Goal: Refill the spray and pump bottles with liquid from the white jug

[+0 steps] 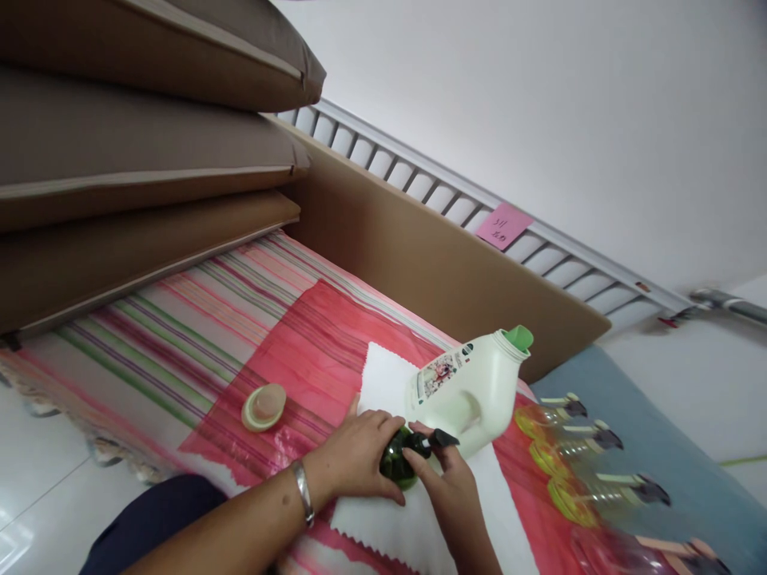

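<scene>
A green pump bottle point(398, 458) with a black pump head point(442, 438) stands on a white cloth point(383, 527). My left hand point(358, 454), a silver bracelet at its wrist, is wrapped round the bottle's body. At the pump collar, the fingers of my right hand point(447, 483) close on the black pump head. Just behind the bottle is a large pale-green jug point(497, 391) with a label and a bright green spout; its cap is off. To the left, a round cap point(264, 407) lies on a red plastic sheet point(300, 343).
Several clear pump bottles with yellow bases point(581, 499) line the right side, a pinkish one point(647, 551) nearest. Stacked cushions point(149, 136) fill the upper left. Behind stands a brown board point(407, 255) before a white radiator point(359, 152) with a pink note point(504, 225). Striped cloth point(149, 343) covers the surface.
</scene>
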Motion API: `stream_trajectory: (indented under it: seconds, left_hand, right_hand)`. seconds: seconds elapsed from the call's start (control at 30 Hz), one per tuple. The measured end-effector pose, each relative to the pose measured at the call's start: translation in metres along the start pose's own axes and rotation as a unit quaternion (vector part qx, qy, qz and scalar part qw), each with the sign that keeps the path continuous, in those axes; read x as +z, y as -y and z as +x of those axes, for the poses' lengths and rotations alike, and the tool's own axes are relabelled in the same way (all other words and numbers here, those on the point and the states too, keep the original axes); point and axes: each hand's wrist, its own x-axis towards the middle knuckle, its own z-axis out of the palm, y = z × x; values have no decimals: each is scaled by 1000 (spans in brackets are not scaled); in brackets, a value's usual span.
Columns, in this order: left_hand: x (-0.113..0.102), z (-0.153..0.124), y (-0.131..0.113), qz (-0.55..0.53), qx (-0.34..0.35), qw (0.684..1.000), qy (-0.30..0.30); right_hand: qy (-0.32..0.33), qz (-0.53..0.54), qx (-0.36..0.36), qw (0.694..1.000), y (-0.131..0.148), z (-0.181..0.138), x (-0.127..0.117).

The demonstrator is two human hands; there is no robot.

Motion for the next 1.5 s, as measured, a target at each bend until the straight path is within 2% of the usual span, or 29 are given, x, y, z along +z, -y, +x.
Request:
stream_trajectory:
  seconds: [0.13, 0.33, 0.47, 0.63, 0.7, 0.8, 0.97, 1.17, 1.23, 1.4, 1.5]
  left_hand:
    - [2, 0, 1, 0, -8, 1000, 5]
    - [0, 0, 1, -3, 2, 1000, 0]
    - [-1, 0, 0, 0, -1, 1000, -1]
    - [0, 0, 0, 0, 1, 1000, 1]
    - [0, 1, 0, 2, -3, 1000, 1]
    - [-1, 0, -1, 4, 1, 1000, -1]
    - [-2, 0, -2, 6, 4, 1000, -2]
    - [1, 1, 1, 4, -1, 1000, 3]
    - [2, 1, 1, 3, -1, 1000, -3]
    - [0, 0, 0, 1, -5, 1000, 1]
    - [-1, 0, -1, -6, -7, 1000, 2]
  right_hand:
    - [53, 46, 0, 998, 9, -1, -3]
    - [27, -23, 0, 999, 7, 2, -4]
    - [56, 23, -18, 998, 2, 1, -1]
    - [-27, -13, -37, 999, 0, -3, 6]
    - [-17, 9, -36, 999, -3, -3, 6]
    - [33, 28, -39, 998, -6, -2, 4]
    - [-28, -56, -12, 998, -5, -3, 2]
    - [36, -8, -23, 999, -5, -2, -2]
    - [23, -23, -11, 999, -4, -2, -2]
    - [-63, -77, 14, 995, -5, -3, 9]
    - [-25, -41, -10, 999, -6, -3, 9]
